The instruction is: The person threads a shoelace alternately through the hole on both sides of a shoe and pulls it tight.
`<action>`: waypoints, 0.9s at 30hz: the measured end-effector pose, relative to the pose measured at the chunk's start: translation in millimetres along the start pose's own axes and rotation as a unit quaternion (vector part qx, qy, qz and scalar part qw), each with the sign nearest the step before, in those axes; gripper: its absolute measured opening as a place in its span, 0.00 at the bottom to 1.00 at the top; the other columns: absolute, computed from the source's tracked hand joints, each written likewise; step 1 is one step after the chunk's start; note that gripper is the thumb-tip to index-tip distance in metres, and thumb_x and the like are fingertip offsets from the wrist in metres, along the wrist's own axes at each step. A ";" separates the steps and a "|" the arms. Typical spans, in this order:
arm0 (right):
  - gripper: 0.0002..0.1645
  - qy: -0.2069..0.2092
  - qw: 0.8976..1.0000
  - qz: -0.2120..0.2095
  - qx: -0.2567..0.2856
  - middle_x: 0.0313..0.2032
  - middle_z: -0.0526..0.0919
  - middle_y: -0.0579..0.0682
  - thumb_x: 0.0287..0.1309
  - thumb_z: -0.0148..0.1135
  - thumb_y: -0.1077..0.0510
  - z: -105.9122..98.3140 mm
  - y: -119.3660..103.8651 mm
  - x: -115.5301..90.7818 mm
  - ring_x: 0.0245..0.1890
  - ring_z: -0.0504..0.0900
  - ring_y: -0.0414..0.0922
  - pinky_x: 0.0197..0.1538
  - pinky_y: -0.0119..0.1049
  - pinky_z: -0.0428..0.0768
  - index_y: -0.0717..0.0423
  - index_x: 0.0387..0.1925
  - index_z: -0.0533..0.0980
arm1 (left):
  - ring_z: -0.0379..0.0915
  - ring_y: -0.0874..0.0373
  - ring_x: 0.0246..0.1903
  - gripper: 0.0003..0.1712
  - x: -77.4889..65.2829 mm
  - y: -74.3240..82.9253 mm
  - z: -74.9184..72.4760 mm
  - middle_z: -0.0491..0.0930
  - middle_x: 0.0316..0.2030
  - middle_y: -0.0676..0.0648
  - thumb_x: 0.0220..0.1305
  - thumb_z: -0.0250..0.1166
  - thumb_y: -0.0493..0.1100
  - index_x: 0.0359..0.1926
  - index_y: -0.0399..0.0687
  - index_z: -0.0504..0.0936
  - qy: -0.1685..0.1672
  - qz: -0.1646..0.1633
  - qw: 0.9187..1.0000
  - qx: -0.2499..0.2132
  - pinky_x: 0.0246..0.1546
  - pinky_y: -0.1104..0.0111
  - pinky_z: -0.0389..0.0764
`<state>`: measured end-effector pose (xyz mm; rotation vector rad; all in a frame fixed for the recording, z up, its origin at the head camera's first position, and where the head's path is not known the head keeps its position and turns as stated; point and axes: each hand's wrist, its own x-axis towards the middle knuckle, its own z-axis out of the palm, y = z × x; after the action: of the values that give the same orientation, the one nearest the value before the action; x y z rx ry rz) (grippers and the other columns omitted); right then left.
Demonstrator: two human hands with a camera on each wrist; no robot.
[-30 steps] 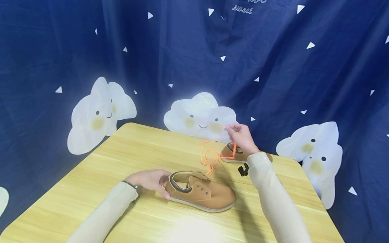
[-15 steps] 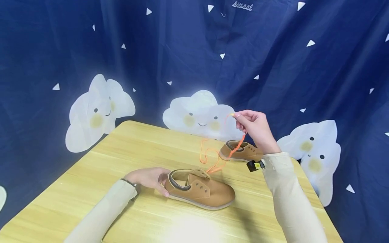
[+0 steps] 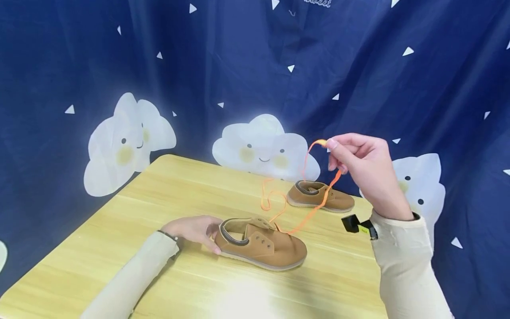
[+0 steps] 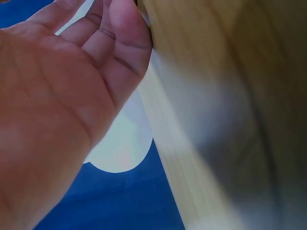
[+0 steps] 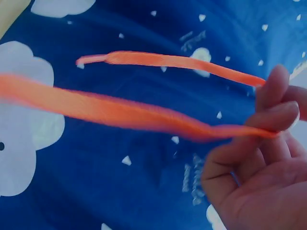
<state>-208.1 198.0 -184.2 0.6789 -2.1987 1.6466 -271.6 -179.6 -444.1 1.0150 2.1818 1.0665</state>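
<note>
A tan low shoe [image 3: 284, 248] stands on its sole near the middle of the table, its toe to the right. My left hand [image 3: 193, 229] grips its heel, thumb on the near side and fingers behind. Raised at the right, my right hand [image 3: 366, 164] pinches an orange shoelace [image 3: 326, 193] between thumb and fingers. One stretch of lace runs down to the shoe's tongue, and a short free end [image 5: 144, 59] hangs past the fingers. In the left wrist view the palm [image 4: 53, 96] shows, but the shoe is barely visible.
A second tan shoe [image 3: 338, 201] stands near the table's back right edge, behind the lace. The wooden table [image 3: 159, 190] has a bright glare spot at its front. A blue curtain [image 3: 247, 62] with clouds hangs behind.
My right hand has moved right, up and nearer, drawing the orange shoelace out from the shoe so that the loop beyond it shrinks. The left hand stays at the heel.
</note>
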 end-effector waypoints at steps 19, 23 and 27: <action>0.07 -0.312 0.948 0.064 -0.024 0.19 0.82 0.58 0.71 0.62 0.59 69.1 101.5 -72.0 0.15 0.69 0.33 0.18 0.28 0.60 0.56 0.40 0.85 | 0.78 0.54 0.63 0.20 24.7 93.0 -16.7 0.82 0.62 0.49 0.76 0.60 0.54 0.64 0.59 0.79 0.152 0.065 0.986 -0.019 0.65 0.54 0.78; 0.08 -0.312 0.948 0.068 -0.004 0.20 0.81 0.60 0.72 0.61 0.60 70.3 111.7 -78.8 0.15 0.69 0.31 0.18 0.27 0.61 0.56 0.41 0.85 | 0.83 0.53 0.51 0.24 51.9 119.5 7.9 0.86 0.50 0.41 0.80 0.52 0.57 0.57 0.47 0.83 0.043 0.105 0.992 -0.060 0.58 0.57 0.82; 0.08 -0.301 0.950 0.076 -0.011 0.20 0.80 0.63 0.73 0.60 0.60 68.4 116.0 -80.5 0.16 0.69 0.32 0.20 0.27 0.63 0.58 0.42 0.84 | 0.81 0.54 0.35 0.29 64.3 122.7 21.1 0.83 0.33 0.43 0.82 0.49 0.55 0.49 0.33 0.82 -0.038 0.109 0.987 -0.109 0.45 0.60 0.85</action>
<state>-201.2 173.8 -339.1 1.1579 -2.7370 1.6339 -245.9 -68.3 -363.0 1.1908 1.8775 1.3097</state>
